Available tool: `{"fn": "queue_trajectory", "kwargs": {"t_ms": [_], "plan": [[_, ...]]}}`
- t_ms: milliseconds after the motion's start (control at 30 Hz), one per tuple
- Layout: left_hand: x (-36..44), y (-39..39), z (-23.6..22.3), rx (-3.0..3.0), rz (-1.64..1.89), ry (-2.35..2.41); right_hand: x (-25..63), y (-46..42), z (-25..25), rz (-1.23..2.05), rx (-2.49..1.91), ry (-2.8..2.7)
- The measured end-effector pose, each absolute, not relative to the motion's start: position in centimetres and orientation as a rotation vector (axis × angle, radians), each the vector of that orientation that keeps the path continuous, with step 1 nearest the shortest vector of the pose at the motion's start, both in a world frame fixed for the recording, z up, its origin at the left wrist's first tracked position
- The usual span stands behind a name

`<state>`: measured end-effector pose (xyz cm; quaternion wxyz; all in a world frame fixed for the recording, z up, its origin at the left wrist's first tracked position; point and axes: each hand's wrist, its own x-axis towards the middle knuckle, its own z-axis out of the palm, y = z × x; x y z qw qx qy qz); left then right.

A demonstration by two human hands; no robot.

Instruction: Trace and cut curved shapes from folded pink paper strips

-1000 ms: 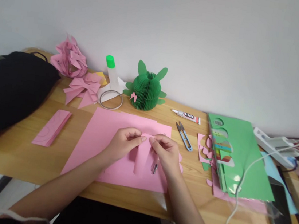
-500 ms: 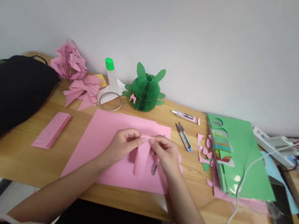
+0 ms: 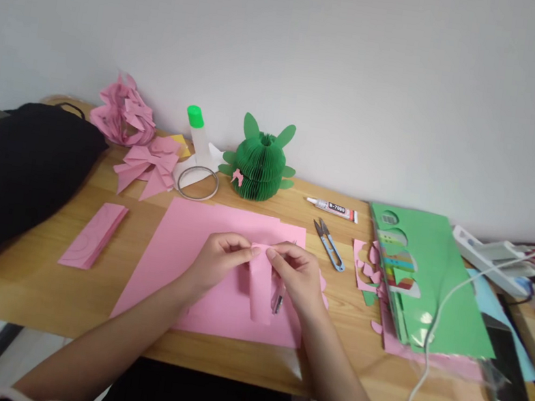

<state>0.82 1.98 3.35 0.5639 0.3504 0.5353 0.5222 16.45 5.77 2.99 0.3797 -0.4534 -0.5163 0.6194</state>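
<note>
Between my two hands hangs a folded strip of pink paper (image 3: pixel 261 292), its lower end tilted slightly to the right. My left hand (image 3: pixel 221 257) pinches its top left corner between thumb and fingers. At the top right corner, my right hand (image 3: pixel 298 271) pinches it the same way. Below lie pink paper sheets (image 3: pixel 165 266), flat on the table. A clear pen (image 3: pixel 278 302) rests on them, partly hidden by my right hand. Further left, a folded pink paper stack (image 3: pixel 94 235) with drawn curved lines lies by itself.
Behind the sheets stand a green honeycomb paper figure (image 3: pixel 259 166), a green-capped glue bottle (image 3: pixel 198 132) and a tape roll (image 3: pixel 198 183). Blue thread snips (image 3: pixel 329 245) and a glue tube (image 3: pixel 333 209) lie right of centre. Pink bows (image 3: pixel 149 162), a black bag (image 3: pixel 19 174) and green paper (image 3: pixel 434 282) flank them.
The lower end of the folded pink strip has swung to the right. Both hands keep their pinch on its top and have hardly moved.
</note>
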Motion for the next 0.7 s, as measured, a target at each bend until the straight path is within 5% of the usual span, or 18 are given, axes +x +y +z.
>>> {"fn": "queue_trajectory", "kwargs": {"t_ms": [700], "plan": [[0.67,1.71,2.73,0.739,1.182,1.200,16.33,5.83,3.28,1.693,-1.190,-1.177]]}}
